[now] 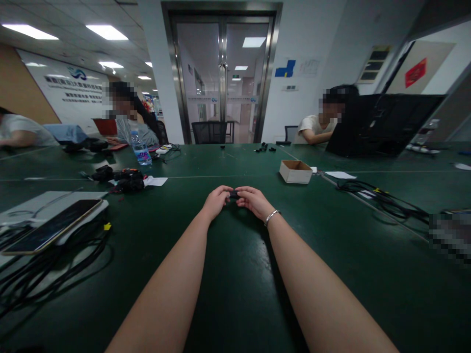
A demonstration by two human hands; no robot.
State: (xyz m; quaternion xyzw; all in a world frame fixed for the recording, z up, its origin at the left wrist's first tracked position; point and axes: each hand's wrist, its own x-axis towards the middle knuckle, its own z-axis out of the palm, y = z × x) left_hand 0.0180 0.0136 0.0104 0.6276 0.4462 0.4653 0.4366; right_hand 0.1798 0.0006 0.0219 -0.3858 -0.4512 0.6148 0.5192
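Both arms reach forward over the dark green table (235, 284). Between my fingertips is a small black object (233, 195) with a thin, shiny bit at its left end; its kind is too small to make out. My left hand (215, 202) pinches the left end. On the other end, my right hand (254, 201) is closed with thumb and fingers, and a silver bracelet (271, 216) circles that wrist. The fingers cover part of the object, which is held just above or at the tabletop.
An open cardboard box (295, 174) stands right of my hands. At left lie a phone (55, 225), coiled black cables (73, 260), black gear (128, 180) and a water bottle (140, 149). More cables (386, 198) and a monitor (379, 122) are at right. Several people sit around the table.
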